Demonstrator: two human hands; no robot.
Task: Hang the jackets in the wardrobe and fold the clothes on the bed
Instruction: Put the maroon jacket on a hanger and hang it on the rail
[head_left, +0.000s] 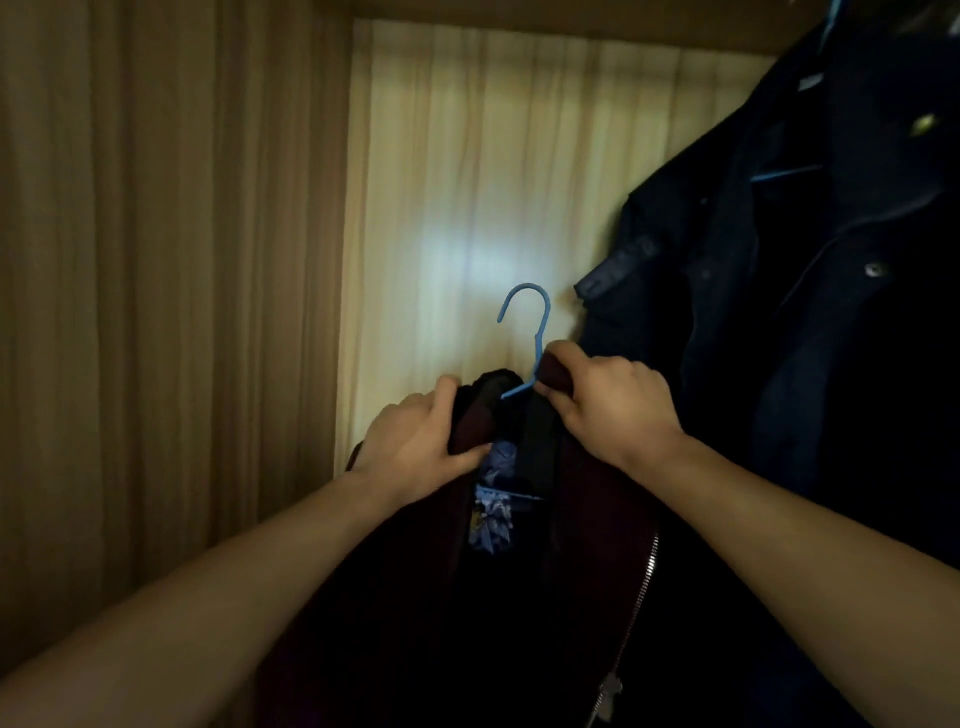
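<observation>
- Inside the wardrobe, low centre: maroon jacket (597, 519) sits on a blue hanger (546, 312), held up in front of the pale back panel (493, 182).
- Left hand (415, 441): fingers and thumb curled round the left side of the collar, firm hold.
- Right hand (608, 405): fingers folded over the right side of the collar, just beside the hanger's neck.
- Hanger hook stands upright above both hands and is caught on nothing.
- Jacket front is open; zipper (639, 597) runs down its right edge, and a blue patterned lining (493, 509) shows at the neck.
- Right of it: navy jacket (779, 312) hangs close by, its shoulder near the right hand; I cannot tell whether they touch.
- Open room: left of the maroon jacket, out to the side wall (156, 260), and upward to the top panel (519, 10).
- Hidden or cut off: lower maroon jacket runs out of frame in shadow; its hanger's shoulders are covered by cloth and hands; the navy jacket's top and right side are cropped.
</observation>
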